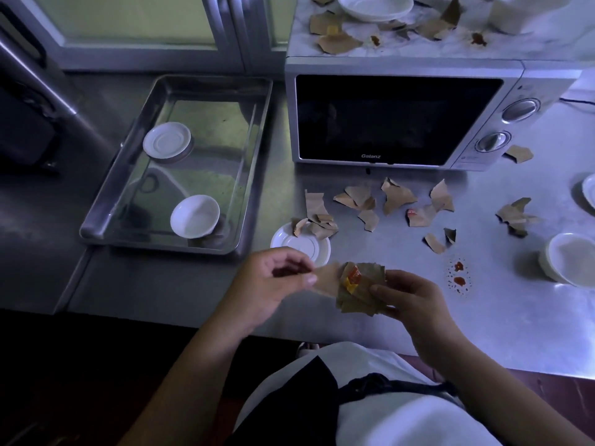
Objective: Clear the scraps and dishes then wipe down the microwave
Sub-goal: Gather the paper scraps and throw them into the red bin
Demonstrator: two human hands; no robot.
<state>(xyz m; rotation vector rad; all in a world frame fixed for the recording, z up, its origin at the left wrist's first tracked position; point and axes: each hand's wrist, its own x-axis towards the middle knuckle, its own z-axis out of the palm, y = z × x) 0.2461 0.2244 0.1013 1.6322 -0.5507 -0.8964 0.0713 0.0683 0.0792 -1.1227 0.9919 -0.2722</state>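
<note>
— What do the two hands hold?
— The right hand (409,304) grips a bundle of brown scraps (357,294), stained red, just above the front edge of the counter (499,317). The left hand (273,284) pinches the left edge of this bundle between thumb and finger.
— And the room around them?
— Loose scraps (396,197) lie between the microwave (399,120) and the hands. A saucer (302,249) carrying scraps sits just beside the near corner of the tray (96,226). Sauce spots (458,275) are right of the hands, then bare counter up to a bowl (570,257).
</note>
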